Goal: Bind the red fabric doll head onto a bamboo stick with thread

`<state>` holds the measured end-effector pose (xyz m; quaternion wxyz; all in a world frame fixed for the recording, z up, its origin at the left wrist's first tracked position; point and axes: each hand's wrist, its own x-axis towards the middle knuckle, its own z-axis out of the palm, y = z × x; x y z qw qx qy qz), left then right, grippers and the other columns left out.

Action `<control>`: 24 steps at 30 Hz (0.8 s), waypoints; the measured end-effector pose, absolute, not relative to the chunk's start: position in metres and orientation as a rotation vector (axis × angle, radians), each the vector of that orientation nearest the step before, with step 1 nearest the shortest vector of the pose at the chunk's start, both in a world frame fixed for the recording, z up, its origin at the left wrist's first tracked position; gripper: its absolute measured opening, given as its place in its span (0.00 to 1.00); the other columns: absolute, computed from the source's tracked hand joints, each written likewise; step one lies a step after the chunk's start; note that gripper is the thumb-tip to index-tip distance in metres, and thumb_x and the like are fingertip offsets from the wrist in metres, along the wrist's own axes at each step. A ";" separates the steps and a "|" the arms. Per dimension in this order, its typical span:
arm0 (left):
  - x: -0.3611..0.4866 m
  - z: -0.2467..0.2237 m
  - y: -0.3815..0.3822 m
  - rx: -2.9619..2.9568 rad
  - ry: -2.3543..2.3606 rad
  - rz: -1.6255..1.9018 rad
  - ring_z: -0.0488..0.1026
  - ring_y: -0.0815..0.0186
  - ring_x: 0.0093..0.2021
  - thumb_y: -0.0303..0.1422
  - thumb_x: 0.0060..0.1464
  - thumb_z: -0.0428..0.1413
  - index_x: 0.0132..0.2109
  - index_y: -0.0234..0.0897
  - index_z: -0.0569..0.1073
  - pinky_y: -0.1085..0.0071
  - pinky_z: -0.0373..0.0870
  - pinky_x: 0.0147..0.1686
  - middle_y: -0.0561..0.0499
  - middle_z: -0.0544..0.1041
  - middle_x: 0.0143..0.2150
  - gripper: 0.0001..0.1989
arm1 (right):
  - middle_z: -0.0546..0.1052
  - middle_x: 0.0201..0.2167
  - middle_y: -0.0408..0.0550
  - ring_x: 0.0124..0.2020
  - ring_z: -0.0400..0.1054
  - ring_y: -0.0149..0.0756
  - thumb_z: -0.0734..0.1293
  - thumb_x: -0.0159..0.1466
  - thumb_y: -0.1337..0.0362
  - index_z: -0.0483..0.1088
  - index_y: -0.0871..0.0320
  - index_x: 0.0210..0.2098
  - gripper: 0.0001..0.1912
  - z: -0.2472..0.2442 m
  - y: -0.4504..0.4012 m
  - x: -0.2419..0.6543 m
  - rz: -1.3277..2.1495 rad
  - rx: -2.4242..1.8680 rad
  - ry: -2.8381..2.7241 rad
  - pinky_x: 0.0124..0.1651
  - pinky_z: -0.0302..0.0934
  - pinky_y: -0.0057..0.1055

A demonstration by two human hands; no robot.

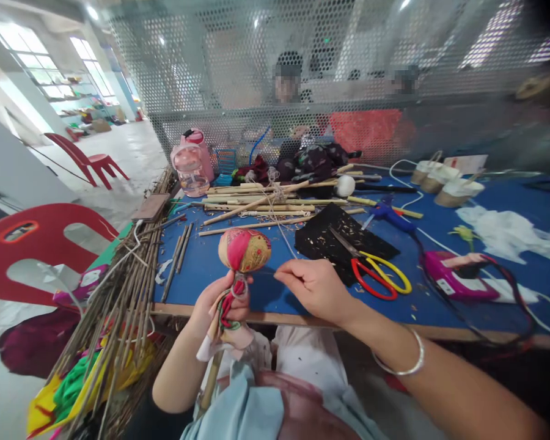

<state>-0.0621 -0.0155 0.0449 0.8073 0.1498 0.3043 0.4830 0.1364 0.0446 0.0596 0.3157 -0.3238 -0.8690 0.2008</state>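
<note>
Left hand (213, 300): your fingers grasp the bundle (246, 249) below its round end | long axis near upright, round end above those fingers | right hand (314, 286): fingers pinched, contents unclear; bundle leftward, apart; left nearer

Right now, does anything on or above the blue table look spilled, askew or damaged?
Pale scraps are strewn over the black cloth, which lies askew beneath the scissors, so that patch looks untidy. White sheeting at the right lies crumpled. The cloth-covered bundle in the left hand shows no obvious damage.
</note>
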 end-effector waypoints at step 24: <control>-0.039 0.041 -0.012 0.807 1.058 1.244 0.75 0.60 0.37 0.47 0.48 0.58 0.54 0.37 0.65 0.64 0.71 0.37 0.46 0.76 0.45 0.30 | 0.79 0.34 0.50 0.34 0.73 0.40 0.61 0.63 0.64 0.59 0.57 0.59 0.25 0.089 0.043 0.137 0.377 -1.167 -2.633 0.34 0.58 0.28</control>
